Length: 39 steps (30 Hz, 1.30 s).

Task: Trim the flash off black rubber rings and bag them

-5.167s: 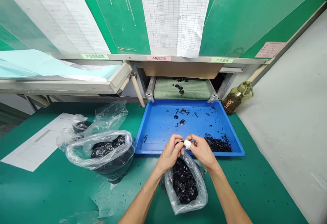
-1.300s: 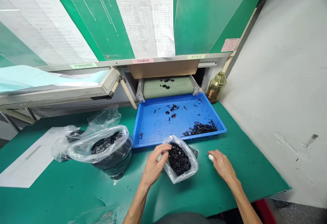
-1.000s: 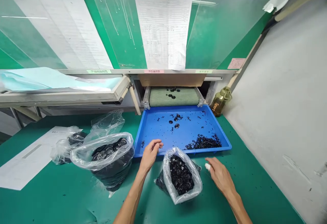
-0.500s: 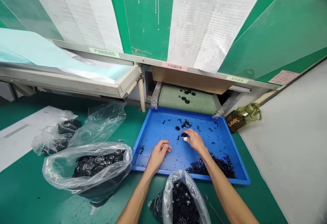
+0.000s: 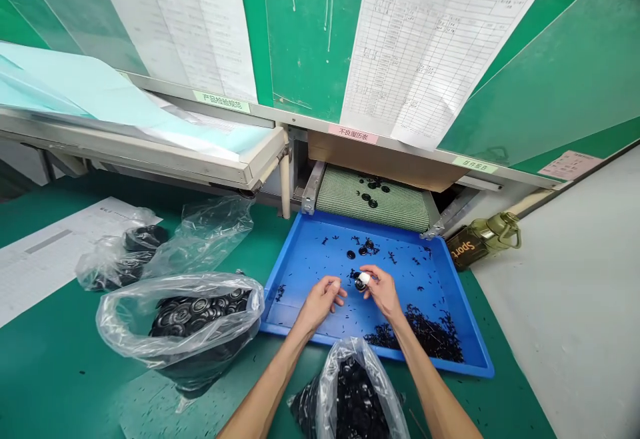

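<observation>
Over the blue tray point(image 5: 320, 335), my right hand point(image 5: 381, 291) pinches a round black part point(image 5: 359, 283), with something white at a fingertip. My left hand point(image 5: 324, 299) hovers just to the left, its fingers curled loosely apart and holding nothing. Round black parts point(image 5: 364, 249) and small black scraps lie in the tray, with a heap of scraps point(image 5: 430, 335) at its lower right. An open plastic bag of black parts point(image 5: 363, 392) stands in front of the tray. Another open bag, filled with round black parts point(image 5: 200, 312), is to the left.
A green conveyor belt point(image 5: 345, 192) carrying black parts ends at the tray's back edge. A green bottle point(image 5: 487, 239) lies at the right. Small tied bags point(image 5: 125, 259) and a paper sheet point(image 5: 55, 242) lie at the left, below a white shelf point(image 5: 200, 162).
My right hand has drawn back slightly and turned, lifting the round black part from among the others. The left hand has moved slightly right. The camera view has shifted a little.
</observation>
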{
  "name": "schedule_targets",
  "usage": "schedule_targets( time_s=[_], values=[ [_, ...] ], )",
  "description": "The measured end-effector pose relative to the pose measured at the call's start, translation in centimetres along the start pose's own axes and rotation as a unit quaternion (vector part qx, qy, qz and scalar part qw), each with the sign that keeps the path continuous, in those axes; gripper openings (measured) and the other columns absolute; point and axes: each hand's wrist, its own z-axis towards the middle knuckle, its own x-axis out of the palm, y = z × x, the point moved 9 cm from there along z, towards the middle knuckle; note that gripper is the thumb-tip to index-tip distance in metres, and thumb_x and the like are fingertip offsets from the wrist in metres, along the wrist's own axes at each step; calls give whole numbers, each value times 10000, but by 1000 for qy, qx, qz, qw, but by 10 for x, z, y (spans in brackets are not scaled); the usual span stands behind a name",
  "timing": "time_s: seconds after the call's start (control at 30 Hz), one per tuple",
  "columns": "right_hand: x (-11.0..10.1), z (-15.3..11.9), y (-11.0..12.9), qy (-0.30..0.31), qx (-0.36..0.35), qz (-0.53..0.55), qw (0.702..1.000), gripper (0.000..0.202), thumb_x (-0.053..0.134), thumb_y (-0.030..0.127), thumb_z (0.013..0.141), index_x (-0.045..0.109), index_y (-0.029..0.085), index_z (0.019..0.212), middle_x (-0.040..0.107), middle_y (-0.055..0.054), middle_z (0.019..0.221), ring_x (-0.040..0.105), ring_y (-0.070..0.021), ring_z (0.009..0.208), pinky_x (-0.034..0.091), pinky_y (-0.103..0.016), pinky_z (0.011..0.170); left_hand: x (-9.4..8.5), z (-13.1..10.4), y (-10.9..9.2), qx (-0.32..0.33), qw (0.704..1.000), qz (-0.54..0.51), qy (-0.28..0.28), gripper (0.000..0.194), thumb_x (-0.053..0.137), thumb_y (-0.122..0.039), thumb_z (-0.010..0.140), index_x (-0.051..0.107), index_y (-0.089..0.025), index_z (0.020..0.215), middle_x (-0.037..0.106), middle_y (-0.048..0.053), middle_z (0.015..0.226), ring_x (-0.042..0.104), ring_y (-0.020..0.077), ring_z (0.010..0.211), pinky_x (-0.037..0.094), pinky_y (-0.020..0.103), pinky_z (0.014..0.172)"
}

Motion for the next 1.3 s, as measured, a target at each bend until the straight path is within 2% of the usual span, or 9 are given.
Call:
schedule_targets(
  time_s=[0.2, 0.37, 0.47, 0.6, 0.73, 0.87, 0.97, 1.1, 1.3],
  values=[
    [8, -32, 64, -22, -150, 50, 987, 259, 410, 169, 815, 652, 191, 905, 652, -59, 944, 607, -163, 882, 470, -292, 805, 19, 2, 2, -14, 995, -91, 36, 444, 627, -562, 672, 555, -143, 800, 619, 20, 628, 580, 119, 525, 391, 212, 461],
    [8, -36, 32, -30, -45, 153, 987, 218, 474, 159, 749, 638, 188, 890, 656, -67, 977, 601, -187, 936, 476, -294, 808, 14, -4, 0, 22, 992, -116, 46, 479, 715, -428, 651, 561, -136, 998, 645, 23, 682, 593, 130, 608, 429, 248, 593],
    [5, -39, 22, -35, -18, 148, 988, 270, 479, 161, 742, 642, 196, 954, 634, -64, 1008, 585, -195, 960, 478, -279, 786, 10, -4, 0, 44, 994, -94, 24, 397, 689, -423, 679, 537, -161, 936, 641, 3, 643, 560, 118, 560, 416, 247, 584],
    [3, -41, 36, 3, -28, 85, 996, 344, 423, 174, 794, 629, 214, 1068, 627, -56, 971, 595, -167, 804, 472, -255, 667, 14, -5, -5, 54, 996, -53, 42, 326, 660, -439, 699, 577, -160, 845, 625, 7, 645, 548, 124, 573, 412, 241, 559],
    [5, -39, 55, 52, -61, 67, 995, 338, 430, 139, 768, 642, 218, 1020, 603, -48, 923, 565, -155, 765, 461, -243, 626, 9, -7, -12, 75, 997, -19, 9, 314, 651, -420, 711, 616, -160, 885, 612, -1, 660, 523, 113, 569, 409, 232, 550],
    [17, -37, 50, 89, -25, 131, 987, 399, 452, 121, 722, 593, 209, 1084, 579, -18, 824, 555, -135, 674, 481, -248, 608, 5, -8, -10, 61, 997, -52, -8, 319, 652, -443, 700, 570, -158, 819, 583, -21, 578, 524, 109, 512, 405, 220, 499],
    [18, -39, 47, 63, -30, 127, 989, 412, 454, 125, 717, 599, 212, 1092, 573, -8, 802, 541, -121, 629, 472, -240, 591, 5, -7, -8, 49, 996, -68, -3, 324, 678, -423, 680, 604, -141, 821, 628, 14, 660, 545, 114, 535, 432, 233, 524],
    [17, -41, 41, 42, -9, 112, 993, 301, 489, 167, 734, 636, 196, 995, 604, -10, 766, 559, -126, 618, 475, -234, 570, 9, -7, -10, 61, 996, -55, 23, 280, 695, -357, 678, 652, -140, 850, 646, 22, 698, 559, 123, 607, 443, 246, 607],
    [22, -34, 32, 77, 27, 144, 986, 203, 492, 185, 726, 627, 172, 876, 640, -12, 686, 597, -137, 561, 482, -232, 497, 9, -5, -7, 65, 998, 12, 23, 244, 629, -378, 726, 651, -141, 780, 582, -17, 564, 485, 101, 485, 380, 230, 511]
  ],
)
